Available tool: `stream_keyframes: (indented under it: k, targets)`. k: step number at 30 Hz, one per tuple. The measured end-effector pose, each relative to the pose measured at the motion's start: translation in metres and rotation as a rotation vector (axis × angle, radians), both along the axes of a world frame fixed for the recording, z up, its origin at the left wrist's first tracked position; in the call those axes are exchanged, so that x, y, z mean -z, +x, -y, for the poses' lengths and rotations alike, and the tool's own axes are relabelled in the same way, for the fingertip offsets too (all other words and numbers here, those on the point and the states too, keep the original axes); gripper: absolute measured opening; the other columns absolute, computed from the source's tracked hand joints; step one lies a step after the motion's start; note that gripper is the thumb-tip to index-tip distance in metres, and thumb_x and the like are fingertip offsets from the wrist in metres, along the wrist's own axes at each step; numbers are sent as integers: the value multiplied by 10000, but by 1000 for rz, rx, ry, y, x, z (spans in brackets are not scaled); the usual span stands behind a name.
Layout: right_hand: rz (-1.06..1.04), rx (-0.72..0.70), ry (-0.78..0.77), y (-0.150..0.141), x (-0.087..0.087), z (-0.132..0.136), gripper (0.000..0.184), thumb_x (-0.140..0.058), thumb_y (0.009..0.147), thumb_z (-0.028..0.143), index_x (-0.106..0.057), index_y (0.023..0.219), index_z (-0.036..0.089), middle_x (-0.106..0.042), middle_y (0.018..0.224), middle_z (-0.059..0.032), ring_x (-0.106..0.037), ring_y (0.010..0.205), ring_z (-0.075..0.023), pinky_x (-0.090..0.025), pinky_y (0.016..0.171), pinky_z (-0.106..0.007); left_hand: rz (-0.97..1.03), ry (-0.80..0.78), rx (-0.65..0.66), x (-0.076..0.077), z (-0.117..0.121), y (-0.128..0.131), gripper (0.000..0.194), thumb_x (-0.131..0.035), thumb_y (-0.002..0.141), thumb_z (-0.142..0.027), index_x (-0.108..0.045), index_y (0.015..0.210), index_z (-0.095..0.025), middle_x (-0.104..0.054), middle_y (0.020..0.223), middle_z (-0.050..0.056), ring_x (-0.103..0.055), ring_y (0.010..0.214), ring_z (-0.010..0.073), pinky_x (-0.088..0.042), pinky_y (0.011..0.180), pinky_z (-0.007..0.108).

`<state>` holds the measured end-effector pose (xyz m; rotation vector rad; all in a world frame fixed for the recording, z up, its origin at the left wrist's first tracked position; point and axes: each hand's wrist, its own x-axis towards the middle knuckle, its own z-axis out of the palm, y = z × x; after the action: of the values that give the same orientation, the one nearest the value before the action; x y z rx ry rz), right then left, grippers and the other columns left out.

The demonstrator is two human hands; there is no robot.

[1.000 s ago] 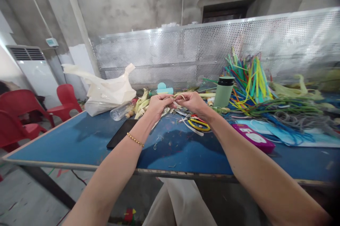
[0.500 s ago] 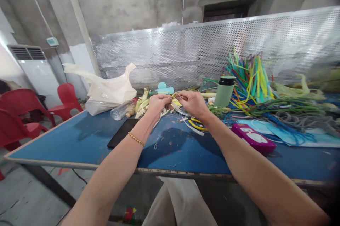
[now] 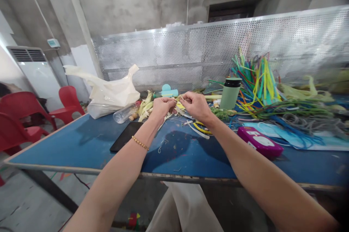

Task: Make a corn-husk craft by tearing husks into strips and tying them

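Over the middle of the table, my left hand and my right hand are close together with fingertips pinched. Between them is a thin pale strip, small and partly hidden by the fingers; both hands seem to grip it. Dry corn husks lie just left of my left hand. Under and beside my right hand are white strips and a yellow-handled tool, whose working end is hidden. A black tablet-like slab lies flat by my left forearm.
A white plastic bag and a clear bottle stand left. To the right are a green cup with black lid, a purple box, coloured strips and green strands. A perforated metal panel backs the blue table.
My right hand's fingers have shifted slightly left and down, and the pale strand above them shows less. My left hand stays nearly in place.
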<state>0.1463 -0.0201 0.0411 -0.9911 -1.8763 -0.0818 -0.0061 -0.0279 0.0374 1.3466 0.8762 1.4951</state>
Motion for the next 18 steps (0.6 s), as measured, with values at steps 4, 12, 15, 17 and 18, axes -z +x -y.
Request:
stream_keyframes:
  k: [4, 12, 15, 17, 18]
  targets:
    - [-47, 49, -14, 2, -1, -2, 200, -580, 819, 292, -684, 749, 136, -550, 584, -6, -443, 551, -121, -296, 568, -259, 83, -27, 84, -1, 0, -1, 42, -687, 628, -87, -664, 663, -80, -591, 483, 15, -548, 413, 106, -380, 463, 224]
    - [-101, -20, -68, -1, 0, 0, 236, -619, 781, 357, -679, 688, 148, -474, 556, 22, -395, 561, -113, -275, 558, -258, 13, 38, 54, 4, -4, 1, 35, -674, 659, -107, -669, 682, -82, -588, 487, 6, -538, 413, 96, -353, 450, 213]
    - [-139, -38, -116, -5, 3, -1, 271, -597, 782, 375, -632, 635, 150, -423, 550, 29, -372, 568, -112, -267, 548, -258, -40, 78, -9, 7, -5, 3, 26, -659, 675, -114, -670, 668, -91, -574, 471, -7, -544, 422, 98, -355, 453, 208]
    - [-167, -57, -144, -7, 4, -2, 284, -583, 783, 382, -598, 617, 152, -422, 557, 28, -374, 573, -112, -272, 548, -258, -82, 106, -54, 9, -6, 4, 49, -661, 687, -138, -681, 679, -95, -581, 475, -7, -550, 427, 102, -351, 449, 209]
    - [-183, -64, -154, -8, 5, -3, 281, -580, 781, 382, -588, 617, 153, -431, 565, 26, -381, 578, -113, -277, 549, -257, -103, 122, -72, 10, -6, 5, 65, -665, 694, -156, -689, 691, -96, -589, 479, -5, -551, 428, 104, -347, 446, 210]
